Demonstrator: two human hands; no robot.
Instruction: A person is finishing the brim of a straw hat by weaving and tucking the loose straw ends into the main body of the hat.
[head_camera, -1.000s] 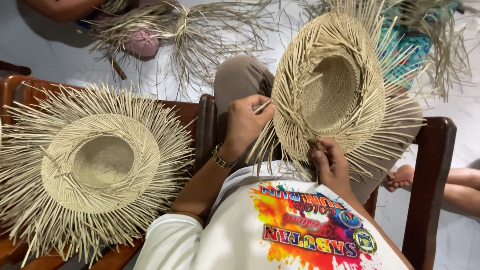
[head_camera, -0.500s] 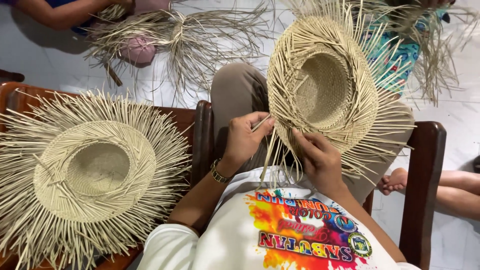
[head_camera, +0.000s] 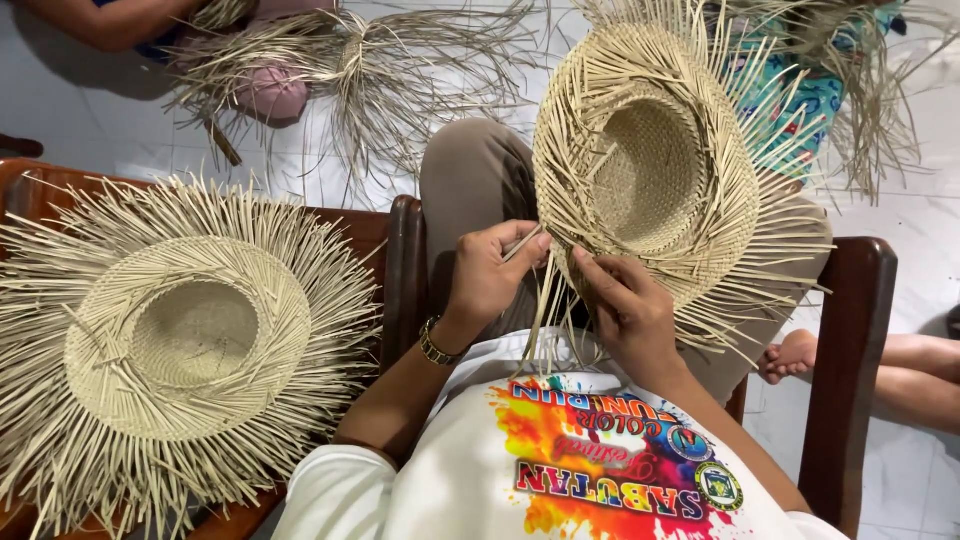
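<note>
An unfinished woven straw hat (head_camera: 650, 170) rests upside down on my lap, loose pale strands sticking out all around its brim. My left hand (head_camera: 490, 275) pinches a straw strand at the near edge of the brim between thumb and fingers; a gold bracelet sits on that wrist. My right hand (head_camera: 625, 305) grips the brim edge right beside it, fingers curled over the strands. The two hands almost touch. I sit in a dark wooden chair, wearing a white shirt with a colourful print.
A second unfinished straw hat (head_camera: 185, 335) lies upside down on the wooden chair (head_camera: 400, 260) to my left. Loose straw bundles (head_camera: 370, 60) lie on the white tiled floor ahead. Another person's bare foot (head_camera: 790, 355) is at right; another person sits at top left.
The hat has shifted slightly left and closer on my lap. My right hand moved up from under the brim to its near edge, next to my left hand.
</note>
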